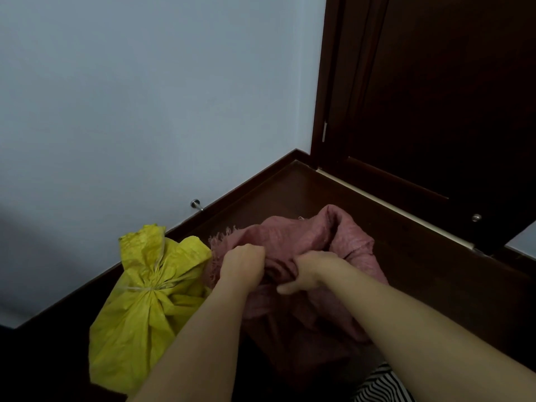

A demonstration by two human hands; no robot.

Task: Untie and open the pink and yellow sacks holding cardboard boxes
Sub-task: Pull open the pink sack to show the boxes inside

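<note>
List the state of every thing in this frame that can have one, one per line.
pink sack: mouth loosened, fabric bunched, gripped by both hands.
yellow sack: tied shut with string at the neck, untouched.
left hand: fingers curled into the pink sack's fabric.
right hand: fingers curled into the pink sack's fabric.
door: cannot tell if fully closed.
cardboard boxes: hidden, not visible.

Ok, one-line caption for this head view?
Both hands, left hand and right hand, grip the pink sack; the yellow sack beside it remains tied.
</note>
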